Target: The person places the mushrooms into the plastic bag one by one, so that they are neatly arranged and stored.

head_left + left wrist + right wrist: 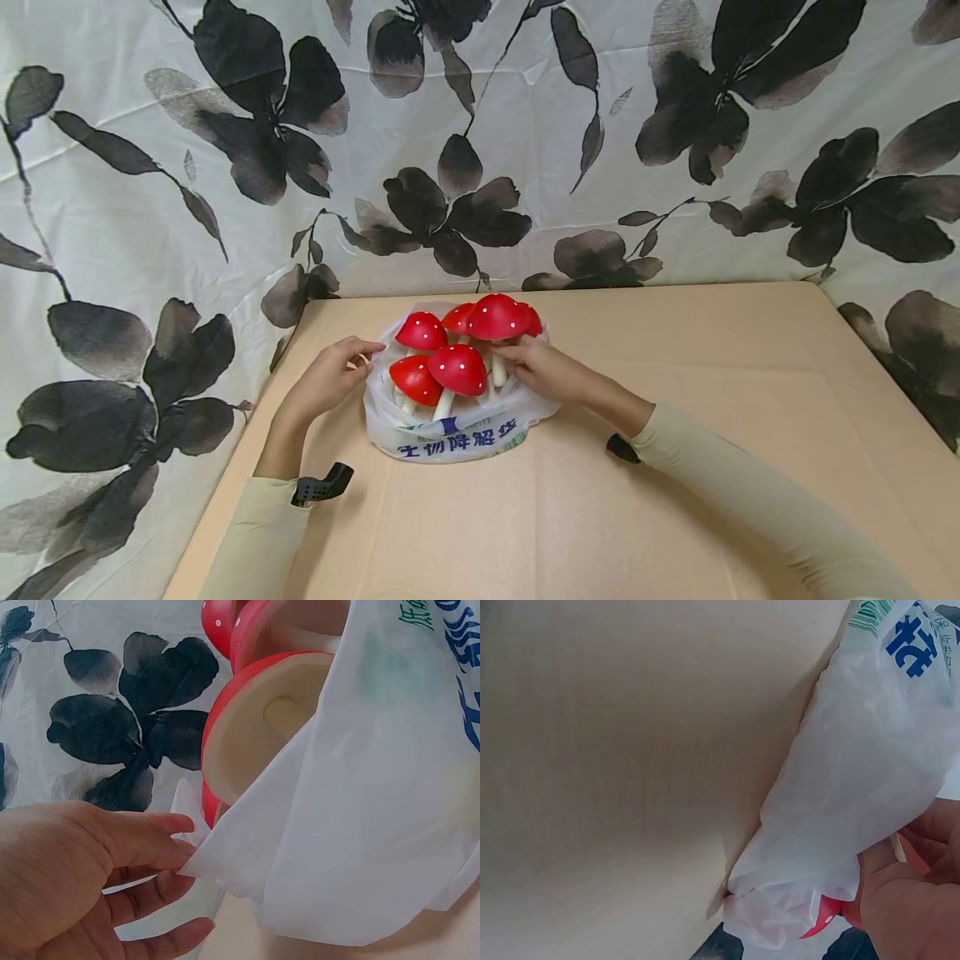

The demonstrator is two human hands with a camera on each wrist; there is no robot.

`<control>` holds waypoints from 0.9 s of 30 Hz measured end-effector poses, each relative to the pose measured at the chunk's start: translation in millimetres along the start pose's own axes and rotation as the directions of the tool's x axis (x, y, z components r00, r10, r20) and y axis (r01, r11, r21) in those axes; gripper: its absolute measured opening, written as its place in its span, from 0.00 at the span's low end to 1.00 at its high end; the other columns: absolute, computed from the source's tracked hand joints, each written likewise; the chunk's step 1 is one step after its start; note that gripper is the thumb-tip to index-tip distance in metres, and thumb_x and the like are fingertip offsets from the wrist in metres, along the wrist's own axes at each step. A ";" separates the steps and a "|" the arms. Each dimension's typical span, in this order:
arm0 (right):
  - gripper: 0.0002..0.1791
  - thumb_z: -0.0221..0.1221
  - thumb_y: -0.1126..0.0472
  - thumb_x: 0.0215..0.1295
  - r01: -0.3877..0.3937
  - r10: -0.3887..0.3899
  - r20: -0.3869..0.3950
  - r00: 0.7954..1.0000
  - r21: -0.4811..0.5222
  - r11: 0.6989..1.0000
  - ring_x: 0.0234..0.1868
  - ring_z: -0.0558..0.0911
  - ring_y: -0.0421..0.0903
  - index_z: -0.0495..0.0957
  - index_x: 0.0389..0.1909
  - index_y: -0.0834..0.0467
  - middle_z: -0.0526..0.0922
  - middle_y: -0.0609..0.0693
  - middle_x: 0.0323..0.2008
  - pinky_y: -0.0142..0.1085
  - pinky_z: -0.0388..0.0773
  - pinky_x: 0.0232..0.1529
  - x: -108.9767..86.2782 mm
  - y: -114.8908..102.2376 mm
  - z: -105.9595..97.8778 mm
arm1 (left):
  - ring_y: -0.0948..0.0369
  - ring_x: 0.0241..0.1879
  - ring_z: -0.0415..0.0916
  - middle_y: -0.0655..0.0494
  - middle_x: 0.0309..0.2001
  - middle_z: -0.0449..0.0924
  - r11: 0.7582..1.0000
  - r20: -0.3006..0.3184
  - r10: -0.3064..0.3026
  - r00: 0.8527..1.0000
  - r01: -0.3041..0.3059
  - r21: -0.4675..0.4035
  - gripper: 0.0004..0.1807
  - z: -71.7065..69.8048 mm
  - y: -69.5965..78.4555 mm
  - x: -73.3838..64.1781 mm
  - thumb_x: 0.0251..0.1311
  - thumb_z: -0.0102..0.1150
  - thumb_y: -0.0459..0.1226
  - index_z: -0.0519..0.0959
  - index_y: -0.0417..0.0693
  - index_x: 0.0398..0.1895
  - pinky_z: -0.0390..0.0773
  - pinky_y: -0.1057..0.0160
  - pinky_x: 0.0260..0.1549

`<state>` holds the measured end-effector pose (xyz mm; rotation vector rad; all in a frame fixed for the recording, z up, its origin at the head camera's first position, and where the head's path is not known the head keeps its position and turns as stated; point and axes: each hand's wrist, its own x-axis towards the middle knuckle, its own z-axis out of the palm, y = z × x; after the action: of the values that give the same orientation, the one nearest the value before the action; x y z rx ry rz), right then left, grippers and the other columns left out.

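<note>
Left hand (327,380): pinches the plastic bag (450,429) rim, left side.
Right hand (546,372): fingers curled on the bag's right rim, beside the red mushrooms (457,368).

Two bare hands, long cream sleeves (750,492), black clip-like mounts (321,486) at both wrists

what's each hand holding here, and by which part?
Left hand pinches the plastic bag by its left rim edge. Right hand touches the bag's right rim among the mushrooms; its grip is unclear.
</note>
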<state>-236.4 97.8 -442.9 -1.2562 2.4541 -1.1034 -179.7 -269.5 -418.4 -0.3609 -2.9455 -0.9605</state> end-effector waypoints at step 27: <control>0.05 0.70 0.60 0.62 -0.200 0.182 -0.103 0.978 -0.212 0.957 0.34 0.81 0.45 0.88 0.38 0.56 0.88 0.47 0.35 0.34 0.82 0.36 -5.8 -29.5 -61.2 | 0.52 0.43 0.79 0.45 0.47 0.81 1.000 -0.004 -0.005 1.000 0.005 -0.007 0.19 1.1 -1.1 -0.7 0.65 0.57 0.25 0.81 0.36 0.59 0.81 0.65 0.43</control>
<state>-241.9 124.2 -380.2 -1.0151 2.7550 -0.8679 -179.2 -269.9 -420.0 -0.3511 -2.9412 -0.9717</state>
